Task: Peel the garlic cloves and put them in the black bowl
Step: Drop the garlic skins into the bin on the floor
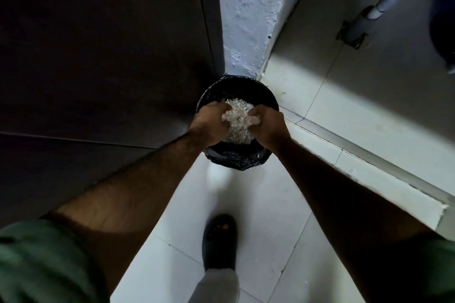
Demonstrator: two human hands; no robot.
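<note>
Hands over bin. Left hand point(210, 122) and right hand point(268, 128) cupped toward each other, fingers curled inward around a white clump of garlic skins point(237, 118), pressed between them from both sides. Clump directly above the mouth of a round bin point(267, 101) lined with a black bag point(236, 158), set on the pale tiled floor point(266, 204) in the corner by a rough painted wall point(246, 7) and a dark door point(98, 44). Both arms reaching equally far forward, neither hand nearer; clump square between the palms, no clear long axis, bin straight below. Looks like disposal of peelings, so probably late in the task or a clean-up aside. Next move likely just parting the palms outward, letting the skins fall straight down; light flakes apt to drift past the rim. No peeled cloves and no black bowl anywhere in view; whether any clove sits hidden inside the clump, impossible to tell. One sandalled foot point(219, 241) planted just short of the bin.
</note>
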